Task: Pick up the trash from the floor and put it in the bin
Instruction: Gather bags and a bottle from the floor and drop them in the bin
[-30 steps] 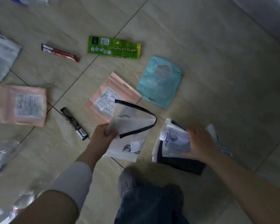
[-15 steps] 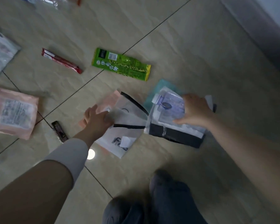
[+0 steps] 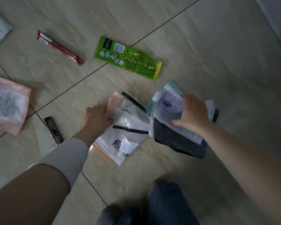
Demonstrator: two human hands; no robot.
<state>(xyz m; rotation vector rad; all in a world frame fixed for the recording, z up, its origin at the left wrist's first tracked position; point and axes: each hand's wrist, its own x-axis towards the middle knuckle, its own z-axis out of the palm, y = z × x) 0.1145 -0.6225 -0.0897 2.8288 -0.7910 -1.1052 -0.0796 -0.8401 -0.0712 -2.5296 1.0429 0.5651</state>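
Trash lies around the green wrapper (image 3: pixel 128 58); below it, both hands, left (image 3: pixel 97 118) and right (image 3: pixel 193 113), clamp gathered bags, likely stacking for one trip.

I see the snack wrapper (image 3: pixel 128 57) far centre, the stick sachet (image 3: pixel 59 47) to its left, the label pouch (image 3: pixel 7 105) far left, zip bags (image 3: pixel 125 127) near centre.

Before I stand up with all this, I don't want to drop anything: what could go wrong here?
The right hand pins a loose stack: a plastic bottle, clear bags and a dark pouch. The bottle could roll out on lifting. The left hand grips the clear zip bag and pink pouch by one edge; either may slide free.
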